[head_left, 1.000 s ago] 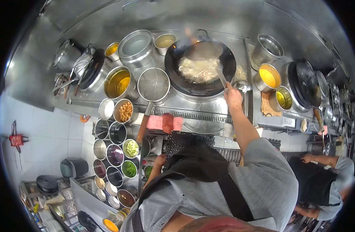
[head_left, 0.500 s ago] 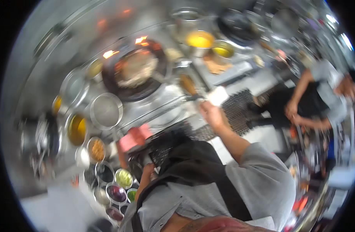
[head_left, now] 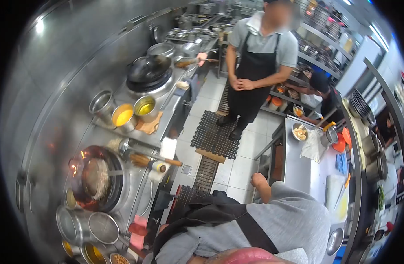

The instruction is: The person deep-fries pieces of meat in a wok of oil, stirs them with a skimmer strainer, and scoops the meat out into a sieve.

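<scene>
Your pale food [head_left: 104, 181] lies in the flame-licked wok [head_left: 118, 188], cooking seemingly under way but unfinished, while your right hand [head_left: 258, 180] hangs curled, apparently empty, and your mostly hidden left hand [head_left: 163, 227] is unreadable.

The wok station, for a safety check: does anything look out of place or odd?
Flames at the wok stand out: they show at its rim while the right hand is away from it. This may be ordinary high-heat cooking. I see no clear spill.
</scene>
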Motion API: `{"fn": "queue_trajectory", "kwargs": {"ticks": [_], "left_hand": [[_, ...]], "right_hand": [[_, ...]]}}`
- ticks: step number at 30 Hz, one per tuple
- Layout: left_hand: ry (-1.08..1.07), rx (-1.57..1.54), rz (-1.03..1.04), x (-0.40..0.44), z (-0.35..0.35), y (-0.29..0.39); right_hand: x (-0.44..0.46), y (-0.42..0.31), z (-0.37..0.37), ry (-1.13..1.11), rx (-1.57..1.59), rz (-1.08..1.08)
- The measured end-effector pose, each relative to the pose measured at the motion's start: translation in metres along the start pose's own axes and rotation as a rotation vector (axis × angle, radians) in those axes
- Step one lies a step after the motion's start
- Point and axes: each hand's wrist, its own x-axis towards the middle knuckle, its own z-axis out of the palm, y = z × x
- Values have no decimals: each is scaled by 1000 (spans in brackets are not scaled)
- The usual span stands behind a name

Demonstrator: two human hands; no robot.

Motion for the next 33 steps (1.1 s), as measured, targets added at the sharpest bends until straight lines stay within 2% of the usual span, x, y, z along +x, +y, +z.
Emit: {"fn": "queue_trajectory", "kwargs": {"ticks": [2, 4, 6, 8, 14, 16, 18, 19, 20, 21, 22, 23, 25, 28, 29, 30, 31, 33], "left_hand": [[0, 37, 25, 14, -23, 26], [3, 63, 61, 27, -40, 60], [10, 74, 101, 39, -50, 94], [5, 62, 143, 51, -54, 139], [-22, 135, 278, 56, -22, 244], [10, -36, 491, 56, -24, 260], [-33, 93, 463, 67, -44, 272], [-89, 219, 423, 72, -53, 273], [-16, 318, 276, 78, -57, 271], [41, 413, 123, 86, -61, 267], [45, 451, 90, 109, -66, 252], [46, 447, 115, 135, -70, 231], [53, 459, 139, 164, -75, 212], [129, 353, 25, 152, -86, 209], [133, 333, 3, 153, -86, 211], [136, 314, -15, 156, -89, 215], [137, 299, -30, 159, -88, 215], [138, 259, -54, 164, -89, 218]], "right_hand": [[0, 8, 4, 19, 64, 27], [18, 20, 25, -3, 33, -66], [10, 4, -2, -50, 79, -96], [22, 3, -10, -111, 40, -253], [61, 14, -19, 64, 211, -248], [68, 17, -30, 143, 281, -244], [62, 14, -62, -80, 896, 65], [64, 18, -66, -26, 1013, 39], [65, 14, -77, 1, 1030, 46], [60, 10, -97, 78, 1042, 7], [48, 6, -117, 151, 1049, -24], [28, -9, -151, 232, 1005, -54], [11, -26, -195, 435, 949, -248], [-49, -67, -293, 871, 819, -540], [-71, -80, -318, 1020, 886, -625], [-101, -78, -344, 973, 744, -604], [-108, -73, -346, 1182, 787, -855], [-127, -86, -379, 1563, 576, -1265]]}}
